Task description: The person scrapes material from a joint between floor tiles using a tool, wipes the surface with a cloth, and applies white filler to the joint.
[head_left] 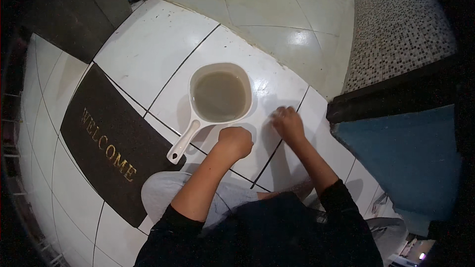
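A white plastic water dipper (196, 76) stands on the tiled floor in front of me, holding cloudy grey-brown water (220, 97). Its handle points toward me and to the left. My left hand (236, 142) is closed in a fist just below the dipper's near rim, right of the handle; its fingers are turned away, so anything inside them is hidden. To the right of the dipper, my right hand (288, 122) hovers apart from it over the floor. Its fingers look bent, but motion smears them.
A dark doormat (106, 143) with gold lettering lies at the left. Beyond the white tiles (153, 34) is a beige tiled floor (277, 7). At the right are a mosaic-patterned wall (398, 34) and a blue panel (405, 153). My bent leg in grey cloth (163, 193) is close below.
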Demonstrator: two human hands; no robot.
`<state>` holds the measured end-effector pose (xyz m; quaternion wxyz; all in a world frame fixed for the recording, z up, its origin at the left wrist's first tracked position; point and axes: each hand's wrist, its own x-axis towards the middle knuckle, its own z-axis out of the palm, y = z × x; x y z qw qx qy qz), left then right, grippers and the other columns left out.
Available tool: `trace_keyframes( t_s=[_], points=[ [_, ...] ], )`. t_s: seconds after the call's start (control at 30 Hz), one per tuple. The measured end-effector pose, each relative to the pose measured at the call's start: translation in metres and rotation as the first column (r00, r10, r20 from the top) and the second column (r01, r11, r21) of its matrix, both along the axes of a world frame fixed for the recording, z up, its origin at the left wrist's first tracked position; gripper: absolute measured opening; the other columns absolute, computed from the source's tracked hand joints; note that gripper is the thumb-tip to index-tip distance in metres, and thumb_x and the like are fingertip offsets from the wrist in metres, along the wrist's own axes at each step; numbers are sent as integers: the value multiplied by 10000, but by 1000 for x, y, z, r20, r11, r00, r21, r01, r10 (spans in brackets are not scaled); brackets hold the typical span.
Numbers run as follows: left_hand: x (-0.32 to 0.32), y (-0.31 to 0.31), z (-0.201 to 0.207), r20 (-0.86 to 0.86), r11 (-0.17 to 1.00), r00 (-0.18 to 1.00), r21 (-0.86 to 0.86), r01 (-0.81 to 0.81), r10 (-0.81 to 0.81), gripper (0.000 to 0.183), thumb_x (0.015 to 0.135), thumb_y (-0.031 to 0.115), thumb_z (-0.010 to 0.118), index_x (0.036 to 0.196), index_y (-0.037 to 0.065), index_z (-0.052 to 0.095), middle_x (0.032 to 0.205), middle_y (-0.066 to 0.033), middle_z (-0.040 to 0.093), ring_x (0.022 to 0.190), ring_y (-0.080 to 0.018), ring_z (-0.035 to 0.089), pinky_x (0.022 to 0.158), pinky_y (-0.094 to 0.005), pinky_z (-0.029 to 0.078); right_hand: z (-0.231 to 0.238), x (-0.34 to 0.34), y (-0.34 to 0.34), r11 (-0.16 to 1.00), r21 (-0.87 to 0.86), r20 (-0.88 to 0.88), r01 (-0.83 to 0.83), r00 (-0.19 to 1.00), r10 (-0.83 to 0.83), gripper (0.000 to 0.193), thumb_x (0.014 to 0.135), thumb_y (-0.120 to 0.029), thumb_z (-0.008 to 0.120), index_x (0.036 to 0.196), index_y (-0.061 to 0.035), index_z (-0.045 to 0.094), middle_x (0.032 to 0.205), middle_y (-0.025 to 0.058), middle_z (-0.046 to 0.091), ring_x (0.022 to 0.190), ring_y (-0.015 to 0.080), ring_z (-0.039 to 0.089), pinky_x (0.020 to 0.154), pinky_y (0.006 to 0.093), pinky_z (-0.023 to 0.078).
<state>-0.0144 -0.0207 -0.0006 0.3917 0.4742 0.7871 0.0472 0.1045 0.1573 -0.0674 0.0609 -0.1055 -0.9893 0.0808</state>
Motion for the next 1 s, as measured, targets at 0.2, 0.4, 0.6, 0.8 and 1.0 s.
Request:
trace_keyframes(
  t_s=[0.2,0.4,0.6,0.8,1.0],
  points=[
    [-3,0,-3,-16,1000,1000,0,-9,9,366,849,351,547,875,11,682,903,-206,652,870,-352,632,777,-437,491,-10,6,-31,980,-31,-30,-197,980,196,99,697,-158,620,747,-73,607,904,116,586,809,295,553,663,412,468],
    [-2,-3,0,-2,1000,1000,-23,10,-10,359,847,339,543,874,9,681,898,-208,652,868,-354,632,778,-435,490,-1,-11,-6,999,0,12,42,999,-42,145,703,-183,629,825,-105,643,936,101,594,845,291,555,672,416,462],
    [-6,-5,-2,16,1000,1000,-24,-15,15,356,846,331,539,874,5,679,927,-213,648,882,-355,627,789,-442,487,-15,13,-34,992,-44,8,-117,993,117,165,740,-183,634,888,-114,610,974,99,586,872,283,553,709,418,458],
    [-5,1,1,13,1000,1000,-4,14,-14,369,844,337,533,875,-2,675,928,-219,645,893,-361,623,801,-447,482,-19,-22,37,953,-108,-277,284,912,-303,108,728,-177,643,800,-99,662,891,117,644,773,303,600,668,395,488],
    [-7,-9,-4,-3,1000,1000,21,20,-20,383,846,347,531,865,-8,672,918,-232,642,888,-367,624,799,-450,483,-25,25,-52,975,-7,-173,221,960,-219,259,696,-211,702,949,-180,659,1016,50,605,978,257,550,718,406,409]
  ],
)
